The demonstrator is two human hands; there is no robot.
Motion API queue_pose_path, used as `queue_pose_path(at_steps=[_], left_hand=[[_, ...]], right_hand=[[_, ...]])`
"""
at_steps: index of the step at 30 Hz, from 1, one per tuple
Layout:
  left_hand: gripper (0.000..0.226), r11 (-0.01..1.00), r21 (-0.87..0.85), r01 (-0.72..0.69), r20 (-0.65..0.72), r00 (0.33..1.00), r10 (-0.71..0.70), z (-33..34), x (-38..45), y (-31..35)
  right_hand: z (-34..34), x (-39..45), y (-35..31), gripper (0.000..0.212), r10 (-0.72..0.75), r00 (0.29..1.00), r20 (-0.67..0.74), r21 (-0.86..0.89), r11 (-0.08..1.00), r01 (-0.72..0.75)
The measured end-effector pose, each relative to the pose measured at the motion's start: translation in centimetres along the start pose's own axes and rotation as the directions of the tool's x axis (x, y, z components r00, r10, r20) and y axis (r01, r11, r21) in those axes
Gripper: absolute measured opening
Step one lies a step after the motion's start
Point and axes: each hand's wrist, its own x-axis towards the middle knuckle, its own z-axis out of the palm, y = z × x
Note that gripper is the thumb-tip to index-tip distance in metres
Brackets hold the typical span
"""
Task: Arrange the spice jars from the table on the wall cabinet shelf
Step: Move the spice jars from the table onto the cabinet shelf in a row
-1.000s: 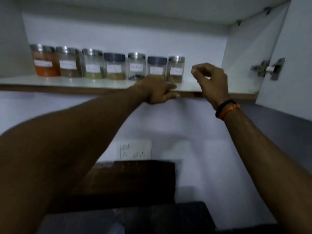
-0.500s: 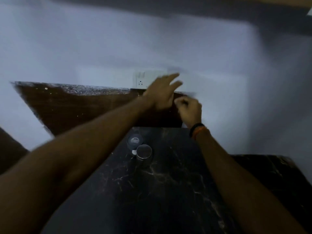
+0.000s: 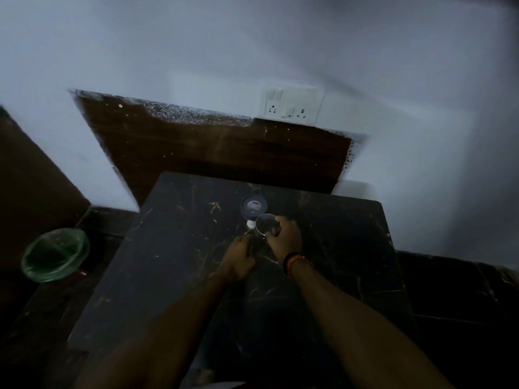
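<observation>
Two spice jars stand near the back middle of the dark marble table. The farther jar has a dark lid. The nearer jar has a shiny round lid, and my right hand grips it from the right, fingers curled round its side. My left hand lies low over the table just left of that jar, with fingers loosely bent. The dim light hides whether they touch it. The wall cabinet and its shelf are out of view.
A dark wooden panel leans on the white wall behind the table, with a switch and socket plate above it. A green-lined bin stands on the floor at the left. A lower dark surface lies to the right.
My view swung down from the cabinet shelf to the table. Both hands dropped from the shelf edge to the jars, and my right hand took hold of the shiny-lidded jar.
</observation>
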Motion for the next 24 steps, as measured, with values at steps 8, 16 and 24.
queue_pose_path(at_steps=[8,16,24], left_hand=[[0.04,0.942,-0.249,0.227,-0.038,0.969,-0.244,1.0,-1.2,-2.3],[0.02,0.886,-0.374,0.274,0.018,0.957,-0.288,1.8,-1.3,-2.6],[0.021,0.739,-0.561,0.373,0.1,0.917,-0.387,1.0,-0.9,-2.4]], right_hand=[[2.4,0.8,0.4,0.105,0.081,0.997,0.019,-0.114,0.99,-0.078],[4.1,2.4,-0.7,0.117,0.122,0.992,0.016,-0.142,0.983,-0.118],[3.7,2.5,0.8,0.095,0.091,0.994,-0.06,-0.086,0.992,-0.096]])
